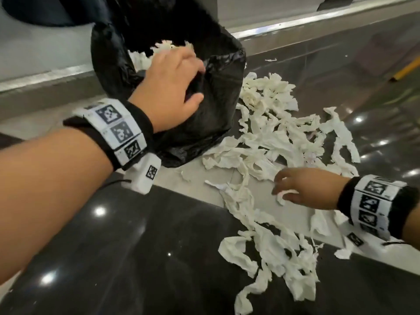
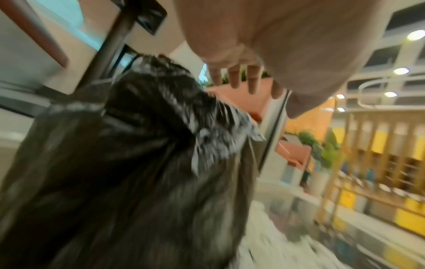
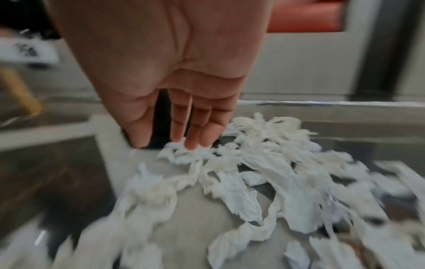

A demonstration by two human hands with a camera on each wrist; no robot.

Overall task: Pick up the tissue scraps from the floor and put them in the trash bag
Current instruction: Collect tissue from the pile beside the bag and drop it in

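A black trash bag (image 1: pixel 211 114) stands open on the floor, with white tissue (image 1: pixel 166 45) showing inside its mouth. My left hand (image 1: pixel 181 85) hovers over the bag's near rim; in the left wrist view its fingers (image 2: pixel 236 78) are straight above the bag (image 2: pixel 115 163) and hold nothing. Several torn white tissue scraps (image 1: pixel 272 137) lie spread on the floor to the right of the bag. My right hand (image 1: pixel 281 187) reaches down into them. Its fingertips (image 3: pixel 190 143) touch a scrap in the pile (image 3: pixel 264 172), thumb apart from the fingers.
The floor is glossy dark tile (image 1: pixel 136 258) crossed by a pale strip (image 1: pixel 193 185). A metal skirting (image 1: pixel 284 26) runs along the wall behind the bag. A yellow bar (image 1: pixel 404 69) lies far right. A wooden leg (image 3: pixel 20 91) stands to the left.
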